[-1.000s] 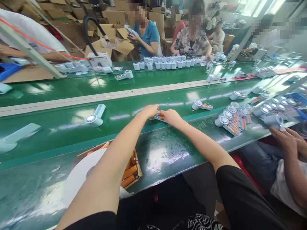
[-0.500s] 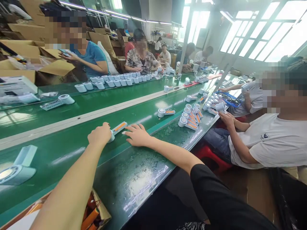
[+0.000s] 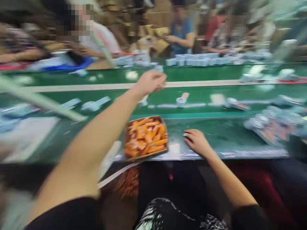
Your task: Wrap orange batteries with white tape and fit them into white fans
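Observation:
My left hand (image 3: 151, 80) reaches out over the green line, its fingers curled but smeared by motion; whether it holds anything cannot be made out. Behind it, on the far side, lies a small pale blue piece (image 3: 158, 68). Nearer than my right hand to the line's middle stands a pale blue device with an orange strip (image 3: 181, 101). My right hand (image 3: 197, 142) rests on the near tabletop, fingers apart and nothing in them. Between my arms is a cardboard box (image 3: 146, 157) of orange parts (image 3: 148, 135).
Pale blue devices (image 3: 94, 104) lie along the line at left, and another (image 3: 236, 103) at right. A pile of devices (image 3: 275, 123) covers the near right tabletop. Several people sit across the line behind rows of devices (image 3: 199, 59). A pale slanted post (image 3: 48, 99) crosses at left.
The view has swung left and blurred. My left hand has left the orange-striped device and reaches over the line; my right hand has drawn back to the near tabletop. The box of orange parts is fully visible.

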A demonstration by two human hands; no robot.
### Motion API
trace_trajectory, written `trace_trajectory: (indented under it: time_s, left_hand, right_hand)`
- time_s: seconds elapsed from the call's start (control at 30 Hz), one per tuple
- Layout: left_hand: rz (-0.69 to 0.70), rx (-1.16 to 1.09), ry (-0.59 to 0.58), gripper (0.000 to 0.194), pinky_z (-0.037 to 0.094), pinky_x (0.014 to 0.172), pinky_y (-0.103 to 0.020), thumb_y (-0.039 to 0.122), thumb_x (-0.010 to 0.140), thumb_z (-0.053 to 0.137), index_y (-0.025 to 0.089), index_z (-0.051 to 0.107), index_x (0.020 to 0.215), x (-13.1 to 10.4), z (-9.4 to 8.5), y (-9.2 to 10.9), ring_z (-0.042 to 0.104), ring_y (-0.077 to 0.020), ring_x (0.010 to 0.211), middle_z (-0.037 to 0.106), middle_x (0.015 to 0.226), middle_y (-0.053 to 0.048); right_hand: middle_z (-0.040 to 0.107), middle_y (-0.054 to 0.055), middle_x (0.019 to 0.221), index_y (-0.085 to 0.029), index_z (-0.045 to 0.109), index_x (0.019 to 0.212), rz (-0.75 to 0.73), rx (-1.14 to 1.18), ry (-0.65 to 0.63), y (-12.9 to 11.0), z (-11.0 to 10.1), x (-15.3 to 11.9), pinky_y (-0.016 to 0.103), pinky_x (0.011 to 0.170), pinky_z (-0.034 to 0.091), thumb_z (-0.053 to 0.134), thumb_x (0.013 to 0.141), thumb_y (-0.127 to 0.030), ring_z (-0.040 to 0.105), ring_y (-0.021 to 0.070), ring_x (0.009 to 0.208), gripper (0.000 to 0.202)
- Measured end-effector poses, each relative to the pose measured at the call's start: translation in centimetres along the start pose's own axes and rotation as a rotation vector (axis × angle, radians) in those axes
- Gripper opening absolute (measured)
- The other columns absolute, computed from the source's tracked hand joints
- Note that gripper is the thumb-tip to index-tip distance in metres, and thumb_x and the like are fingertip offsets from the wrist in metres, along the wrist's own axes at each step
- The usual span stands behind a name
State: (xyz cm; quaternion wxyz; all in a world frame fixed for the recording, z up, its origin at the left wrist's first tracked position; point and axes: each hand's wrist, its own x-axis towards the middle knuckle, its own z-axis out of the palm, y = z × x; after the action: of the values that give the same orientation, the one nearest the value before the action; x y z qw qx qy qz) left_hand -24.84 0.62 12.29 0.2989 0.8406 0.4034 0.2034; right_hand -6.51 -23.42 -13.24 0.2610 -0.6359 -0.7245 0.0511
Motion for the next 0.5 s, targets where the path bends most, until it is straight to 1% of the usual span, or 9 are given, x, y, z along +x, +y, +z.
trace_trajectory:
  time_s: [0.03, 0.07, 0.1, 0.17, 0.23, 0.3, 0.37, 0.43, 0.5]
  left_hand:
    - [-0.034, -0.033, 0.097, 0.04, 0.054, 0.077, -0.019, 0.042, 0.109, 0.034, 0.018, 0.066, 0.109, 1.5, -0.6, 0.2, 0.072, -0.0075, 0.096, 0.076, 0.108, -0.002]
    - [-0.029, -0.129, 0.223, 0.047, 0.05, 0.073, -0.017, 0.041, 0.111, 0.026, 0.017, 0.067, 0.107, 3.1, -1.2, 0.1, 0.073, -0.0078, 0.1, 0.075, 0.111, -0.001]
    - [-0.021, -0.169, 0.269, 0.06, 0.046, 0.069, -0.016, 0.042, 0.111, 0.016, 0.015, 0.068, 0.1, 4.6, -1.9, -0.2, 0.074, -0.009, 0.104, 0.074, 0.111, 0.002]
    - [-0.03, -0.1, 0.15, 0.096, 0.034, 0.06, -0.013, 0.055, 0.098, -0.016, 0.009, 0.066, 0.08, 6.5, -2.8, -0.1, 0.074, -0.0098, 0.104, 0.073, 0.108, 0.007]
    - [-0.039, -0.007, 0.006, 0.107, 0.022, 0.053, -0.01, 0.06, 0.078, -0.034, 0.006, 0.058, 0.065, 6.6, -3.1, 1.1, 0.073, -0.0065, 0.097, 0.073, 0.099, 0.01]
    - [-0.038, 0.059, -0.062, 0.105, 0.013, 0.049, -0.008, 0.064, 0.07, -0.036, 0.007, 0.051, 0.057, 5.6, -2.9, 2.8, 0.073, -0.0037, 0.091, 0.073, 0.087, 0.01]
    - [0.004, 0.047, -0.019, 0.101, 0.014, 0.049, -0.007, 0.066, 0.071, -0.034, 0.008, 0.048, 0.056, 4.3, -2.5, 4.5, 0.072, -0.0043, 0.096, 0.072, 0.082, 0.011]
    - [0.098, -0.102, 0.104, 0.098, 0.024, 0.053, -0.006, 0.062, 0.081, -0.027, 0.009, 0.054, 0.066, 2.9, -1.9, 6.2, 0.071, -0.0059, 0.107, 0.073, 0.092, 0.014]
    - [0.157, -0.329, 0.183, 0.085, 0.033, 0.059, -0.008, 0.057, 0.096, -0.009, 0.012, 0.062, 0.09, 1.4, -1.3, 8.0, 0.07, -0.0068, 0.114, 0.073, 0.106, 0.015]
  right_hand:
    - [0.076, 0.014, 0.131, -0.023, 0.079, 0.114, -0.001, 0.009, 0.015, 0.7, 0.2, 0.5, 0.055, 0.108, 0.053, 0.062, 0.102, -0.032, 0.07, 0.0312, 0.121, 0.024]
    - [0.077, 0.014, 0.13, -0.024, 0.08, 0.113, -0.006, 0.023, 0.015, 1.2, 0.4, 1.1, 0.056, 0.108, 0.053, 0.061, 0.101, -0.034, 0.07, 0.0319, 0.121, 0.024]
    - [0.077, 0.014, 0.13, -0.026, 0.08, 0.112, 0.0, 0.045, 0.015, 1.4, 0.5, 1.4, 0.057, 0.11, 0.052, 0.06, 0.101, -0.036, 0.07, 0.0324, 0.122, 0.025]
    - [0.077, 0.014, 0.13, -0.028, 0.079, 0.114, 0.036, 0.115, 0.016, 0.6, 0.2, 1.3, 0.055, 0.111, 0.053, 0.058, 0.1, -0.037, 0.07, 0.0319, 0.124, 0.027]
    - [0.076, 0.014, 0.132, -0.029, 0.075, 0.123, 0.084, 0.214, 0.023, -1.9, -0.4, 0.7, 0.054, 0.111, 0.054, 0.056, 0.1, -0.039, 0.07, 0.0305, 0.125, 0.032]
    - [0.072, 0.014, 0.138, -0.029, 0.067, 0.136, 0.086, 0.327, 0.021, -5.6, -0.8, 0.8, 0.053, 0.113, 0.053, 0.056, 0.1, -0.04, 0.068, 0.0292, 0.13, 0.039]
    - [0.064, 0.016, 0.15, -0.026, 0.057, 0.148, 0.002, 0.43, 0.009, -9.8, -0.9, 2.3, 0.052, 0.12, 0.048, 0.06, 0.099, -0.039, 0.06, 0.0288, 0.141, 0.051]
    - [0.051, 0.019, 0.162, -0.02, 0.044, 0.158, -0.136, 0.488, 0.011, -13.8, -1.2, 4.8, 0.052, 0.127, 0.039, 0.067, 0.096, -0.038, 0.047, 0.0293, 0.153, 0.069]
    - [0.047, 0.02, 0.164, -0.015, 0.041, 0.158, -0.23, 0.49, 0.005, -17.3, -1.6, 7.6, 0.049, 0.131, 0.033, 0.074, 0.092, -0.033, 0.04, 0.0281, 0.157, 0.076]
